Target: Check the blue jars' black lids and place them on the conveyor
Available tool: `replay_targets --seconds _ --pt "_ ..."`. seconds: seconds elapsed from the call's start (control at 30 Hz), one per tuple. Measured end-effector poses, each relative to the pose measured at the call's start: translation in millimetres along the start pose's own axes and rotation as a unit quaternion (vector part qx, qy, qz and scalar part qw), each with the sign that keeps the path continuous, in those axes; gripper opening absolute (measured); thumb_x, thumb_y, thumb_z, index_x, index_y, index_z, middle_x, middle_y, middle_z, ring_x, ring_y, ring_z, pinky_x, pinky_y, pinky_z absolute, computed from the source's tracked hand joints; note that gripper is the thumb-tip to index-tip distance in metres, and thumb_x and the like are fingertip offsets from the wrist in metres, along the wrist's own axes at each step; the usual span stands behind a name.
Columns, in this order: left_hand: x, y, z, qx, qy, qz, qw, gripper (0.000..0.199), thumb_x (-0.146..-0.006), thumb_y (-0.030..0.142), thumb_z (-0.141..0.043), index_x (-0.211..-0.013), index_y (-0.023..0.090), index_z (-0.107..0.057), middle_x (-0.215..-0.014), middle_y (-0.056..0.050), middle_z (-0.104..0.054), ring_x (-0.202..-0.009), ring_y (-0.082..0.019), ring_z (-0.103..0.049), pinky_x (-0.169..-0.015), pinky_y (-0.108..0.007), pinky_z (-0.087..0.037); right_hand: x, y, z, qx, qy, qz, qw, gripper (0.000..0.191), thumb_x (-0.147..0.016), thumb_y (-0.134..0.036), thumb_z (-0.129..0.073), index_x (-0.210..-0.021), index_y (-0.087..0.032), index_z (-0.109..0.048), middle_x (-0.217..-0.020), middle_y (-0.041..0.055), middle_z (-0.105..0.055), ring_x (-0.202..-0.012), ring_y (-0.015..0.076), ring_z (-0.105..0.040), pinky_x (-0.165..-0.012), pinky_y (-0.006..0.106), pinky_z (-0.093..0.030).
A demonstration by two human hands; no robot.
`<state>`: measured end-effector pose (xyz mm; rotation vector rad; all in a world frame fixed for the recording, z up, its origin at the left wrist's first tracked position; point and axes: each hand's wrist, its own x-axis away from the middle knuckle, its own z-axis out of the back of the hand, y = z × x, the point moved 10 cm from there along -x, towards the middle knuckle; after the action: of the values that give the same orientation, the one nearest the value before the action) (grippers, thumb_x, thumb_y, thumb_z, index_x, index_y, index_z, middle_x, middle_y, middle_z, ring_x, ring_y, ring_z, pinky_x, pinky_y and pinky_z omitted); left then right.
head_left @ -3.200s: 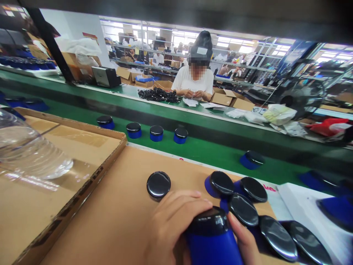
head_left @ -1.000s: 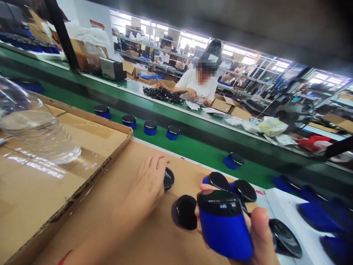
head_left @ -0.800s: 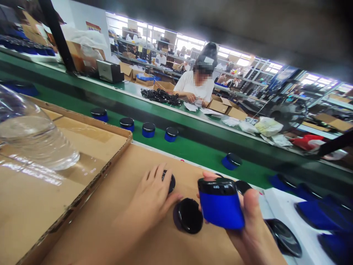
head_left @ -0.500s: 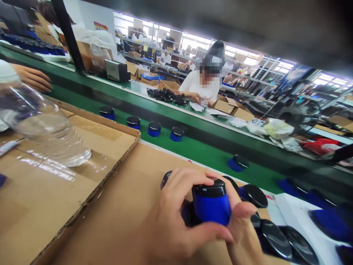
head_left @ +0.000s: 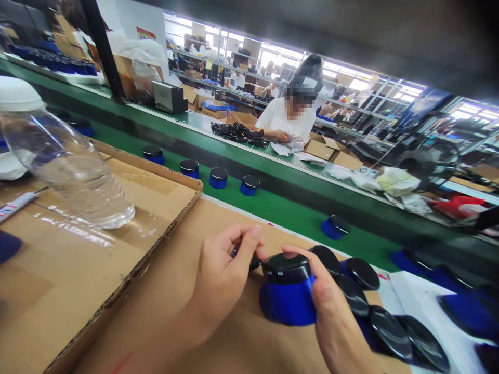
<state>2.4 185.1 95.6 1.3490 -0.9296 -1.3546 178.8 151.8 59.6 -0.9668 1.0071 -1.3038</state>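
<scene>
Clamped along its right side by the right hand [head_left: 335, 314], a blue device [head_left: 289, 291] with a glossy black top stands low, right of centre in the head view. The index finger lies along its top edge and the thumb presses its near side; the other fingers are hidden. "ON" reads plainly on the black rim, while the lettering to its left is only partly legible. The blue outline at lower left looks doubled, and whether a second piece sits there is unclear.

Just left of it, the left hand [head_left: 223, 272] has its thumb and fingertips drawn together, covering much of a black round piece [head_left: 255, 261]; whether they grip it cannot be told.

Beyond the right hand, black-topped pieces [head_left: 353, 296] overlap, some partly hidden; darker blue ones are cut off by the right edge. Four blue-and-black pieces [head_left: 219, 177] line the green surface [head_left: 284, 208], with another [head_left: 335, 227] farther right. At left, a clear bottle [head_left: 83, 179] leans over a cardboard box [head_left: 156, 200], near a marked stick [head_left: 17, 205] cut by the frame. Across the surface, a person [head_left: 290, 117] handles something too small to identify.
</scene>
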Motion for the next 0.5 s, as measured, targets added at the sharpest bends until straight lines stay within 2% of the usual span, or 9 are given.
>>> replay_targets --seconds 0.1,0.2,0.27,0.33,0.43,0.5 --pt "-6 -4 -4.9 -0.109 -0.025 -0.024 0.993 0.04 -0.1 0.038 -0.039 -0.068 0.02 -0.056 -0.067 -0.001 -0.061 -0.066 -0.018 -0.059 -0.063 -0.03 -0.047 -16 -26 11 0.093 0.038 -0.007 0.995 0.068 -0.077 -0.08 -0.056 -0.116 -0.023 -0.056 -0.112 0.0078 -0.066 -0.103 0.0253 -0.064 -0.087 0.034 -0.054" --pt "-8 -11 -22.0 -0.214 -0.081 -0.062 0.972 0.023 -0.093 0.028 -0.046 -0.076 0.018 -0.057 -0.086 -0.008 -0.062 -0.088 -0.028 -0.058 -0.08 -0.045 -0.046 -62 -34 27 0.14 0.066 0.002 0.988 0.073 -0.075 -0.075 -0.061 -0.12 -0.019 -0.049 -0.11 0.0088 -0.065 -0.099 0.0243 -0.064 -0.088 0.037 -0.053" --pt "-6 -18 -32.8 -0.258 -0.11 -0.081 0.956 0.014 -0.091 0.023 -0.048 -0.089 0.016 -0.06 -0.103 -0.013 -0.062 -0.1 -0.033 -0.057 -0.087 -0.052 -0.045 -100 -25 38 0.187 0.087 -0.006 0.979 0.059 -0.084 -0.054 -0.07 -0.124 -0.015 -0.05 -0.117 0.0098 -0.063 -0.106 0.0238 -0.062 -0.097 0.043 -0.048" --pt "-4 -24 -39.3 -0.289 -0.126 -0.093 0.945 0.016 -0.091 0.021 -0.048 -0.1 0.015 -0.06 -0.114 -0.015 -0.06 -0.108 -0.034 -0.056 -0.092 -0.054 -0.045 -136 -8 44 0.246 0.087 -0.027 0.965 0.038 -0.09 -0.039 -0.069 -0.117 -0.014 -0.058 -0.116 0.0089 -0.063 -0.106 0.0238 -0.061 -0.096 0.046 -0.049" --pt "-2 -29 -40.9 -0.319 -0.128 -0.105 0.933 0.018 -0.093 0.02 -0.047 -0.105 0.015 -0.059 -0.119 -0.016 -0.058 -0.113 -0.034 -0.055 -0.095 -0.055 -0.046 -172 15 50 0.315 0.086 -0.042 0.944 0.037 -0.095 -0.037 -0.065 -0.124 -0.015 -0.057 -0.122 0.0095 -0.06 -0.11 0.0251 -0.061 -0.097 0.049 -0.049" --pt "-3 -30 -39.6 -0.331 -0.125 -0.109 0.929 0.017 -0.093 0.019 -0.047 -0.105 0.017 -0.059 -0.118 -0.015 -0.059 -0.114 -0.033 -0.056 -0.096 -0.055 -0.047 -184 25 56 0.363 0.09 -0.04 0.926 0.045 -0.095 -0.039 -0.065 -0.132 -0.017 -0.053 -0.139 0.0113 -0.051 -0.127 0.0304 -0.05 -0.108 0.057 -0.038"
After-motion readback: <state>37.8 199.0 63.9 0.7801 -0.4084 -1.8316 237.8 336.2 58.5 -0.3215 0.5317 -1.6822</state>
